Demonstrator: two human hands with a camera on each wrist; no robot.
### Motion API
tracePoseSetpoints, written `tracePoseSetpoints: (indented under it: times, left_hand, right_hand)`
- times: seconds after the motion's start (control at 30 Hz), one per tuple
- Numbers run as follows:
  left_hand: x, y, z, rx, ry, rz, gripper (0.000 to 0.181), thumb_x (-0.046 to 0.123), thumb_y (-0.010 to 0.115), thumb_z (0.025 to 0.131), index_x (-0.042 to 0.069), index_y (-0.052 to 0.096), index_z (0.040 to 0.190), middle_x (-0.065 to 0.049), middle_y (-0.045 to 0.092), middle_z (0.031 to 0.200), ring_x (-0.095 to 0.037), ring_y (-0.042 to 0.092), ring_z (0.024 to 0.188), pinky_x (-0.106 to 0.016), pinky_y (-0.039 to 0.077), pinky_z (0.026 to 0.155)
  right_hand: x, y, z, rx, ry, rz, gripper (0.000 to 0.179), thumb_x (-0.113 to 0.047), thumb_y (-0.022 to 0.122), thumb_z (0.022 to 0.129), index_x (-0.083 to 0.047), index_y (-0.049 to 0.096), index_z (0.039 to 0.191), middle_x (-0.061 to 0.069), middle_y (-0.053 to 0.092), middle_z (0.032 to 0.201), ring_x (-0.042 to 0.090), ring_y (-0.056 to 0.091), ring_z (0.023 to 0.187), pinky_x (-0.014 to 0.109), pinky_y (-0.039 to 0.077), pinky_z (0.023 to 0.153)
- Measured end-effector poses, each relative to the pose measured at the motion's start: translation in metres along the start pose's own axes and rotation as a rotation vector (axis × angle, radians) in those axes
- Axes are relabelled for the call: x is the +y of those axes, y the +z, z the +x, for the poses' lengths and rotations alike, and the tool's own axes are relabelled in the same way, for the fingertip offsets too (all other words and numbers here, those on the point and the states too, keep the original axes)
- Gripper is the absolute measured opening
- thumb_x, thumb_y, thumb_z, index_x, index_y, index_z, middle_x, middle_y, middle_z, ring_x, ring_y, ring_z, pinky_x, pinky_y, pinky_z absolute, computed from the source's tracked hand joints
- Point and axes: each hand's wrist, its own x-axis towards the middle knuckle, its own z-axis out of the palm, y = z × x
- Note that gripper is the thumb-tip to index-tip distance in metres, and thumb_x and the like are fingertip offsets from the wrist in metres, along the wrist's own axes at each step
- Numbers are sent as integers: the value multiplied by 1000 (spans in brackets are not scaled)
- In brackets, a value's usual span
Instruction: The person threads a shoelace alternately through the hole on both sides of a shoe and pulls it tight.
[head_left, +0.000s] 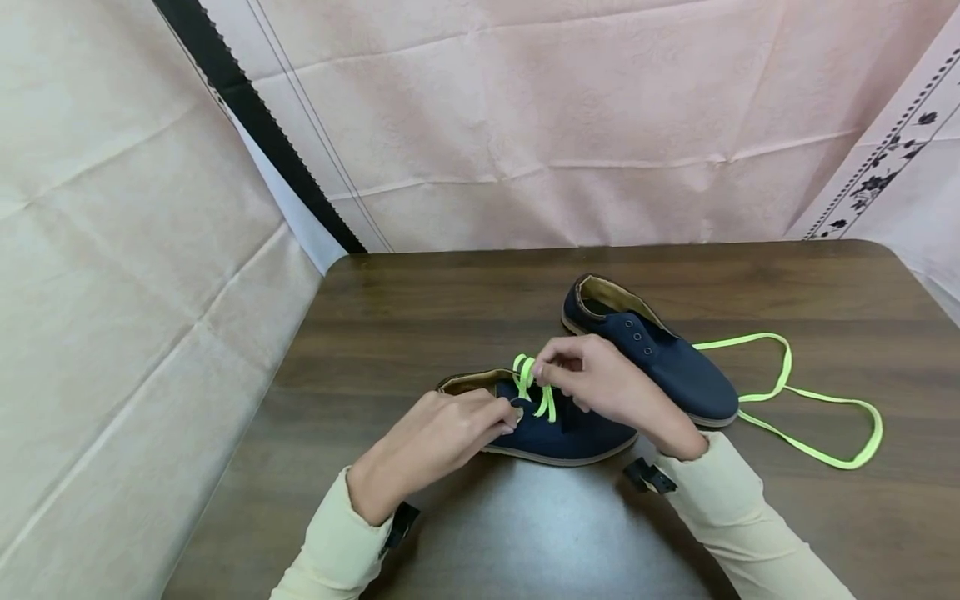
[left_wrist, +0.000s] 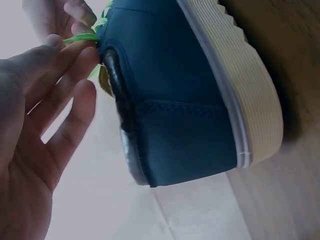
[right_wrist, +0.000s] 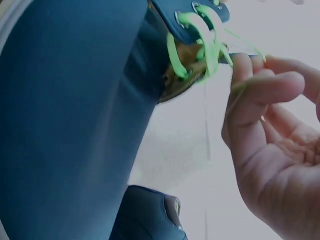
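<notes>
A navy blue shoe (head_left: pixel 573 437) lies on the table between the hands, its toe to the right. A neon green shoelace (head_left: pixel 527 377) runs loosely through its eyelets in raised loops; the right wrist view shows these loops (right_wrist: pixel 210 42) over the opening. My left hand (head_left: pixel 450 425) is at the shoe's near eyelet side, pinching a green strand between thumb and forefinger, while its other fingers extend loosely in the left wrist view. My right hand (head_left: pixel 600 375) reaches over the shoe from the right and pinches the lace above the eyelets with bent fingers.
A second navy shoe (head_left: pixel 675 367) stands behind and to the right, its visible eyelets unlaced. Another length of green lace (head_left: pixel 862 404) curves across the wooden table (head_left: pixel 405 317) beside it. Pale cloth (head_left: pixel 600 125) hangs behind the table.
</notes>
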Motion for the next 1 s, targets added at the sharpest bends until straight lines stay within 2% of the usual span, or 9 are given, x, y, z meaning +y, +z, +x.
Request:
tracePoseSetpoints:
  times: [0.1,0.23,0.47,0.63,0.77,0.83,0.9,1.0]
  left_hand:
    - [4,-1,1,-48,-3,49,10,20,72,103,18,63,99,8,64,91,-1,48,71,-13,36,54]
    - [8,-2,1,-92,-1,82,8,20,68,106,15,62,103,5,64,94,-4,49,74,-14,35,52]
    - [14,-5,-3,-117,-13,100,6,19,61,109,16,57,107,7,57,95,-3,48,81,-16,32,51]
    - [19,-8,-8,-129,1,138,11,17,65,107,15,54,106,9,52,91,-2,46,82,-17,31,53]
    - [22,-10,-12,-157,-2,170,16,15,67,106,16,52,103,10,51,88,-2,47,81,-18,33,54]
    - [23,-11,-14,-179,-12,171,15,16,68,105,15,53,103,10,54,88,-3,49,79,-18,35,53]
    - [25,-12,-16,-204,-29,154,16,18,69,105,15,54,103,9,56,89,-4,50,77,-18,36,53]
    - [27,-13,-19,-238,-48,127,17,21,68,106,16,52,101,9,55,87,-4,48,74,-19,36,52]
  right_hand:
    - [1,-5,-1,68,27,14,13,-19,64,107,-13,76,105,9,66,84,19,50,51,32,45,50]
    - [2,-7,-1,114,44,15,13,-20,64,108,-13,75,107,9,65,83,22,51,54,33,46,51]
    - [0,-9,-2,126,17,-6,14,-21,65,107,-12,75,107,10,64,85,22,51,56,32,45,52]
    - [0,-8,-1,129,-41,-79,12,-19,67,106,-12,76,105,4,67,92,19,58,74,34,50,67]
    - [3,-7,-1,66,-90,-123,6,-16,70,104,-13,75,104,0,70,96,16,63,87,37,53,80]
    - [4,-7,-1,11,-111,-141,4,-14,73,101,-13,74,104,-2,70,98,15,64,89,37,54,81]
    - [5,-7,-1,-32,-132,-163,8,-11,76,98,-13,74,106,-3,70,100,14,65,90,36,54,82]
    - [7,-5,0,-57,-164,-204,15,-8,80,94,-12,73,108,-2,70,102,12,64,89,34,54,80]
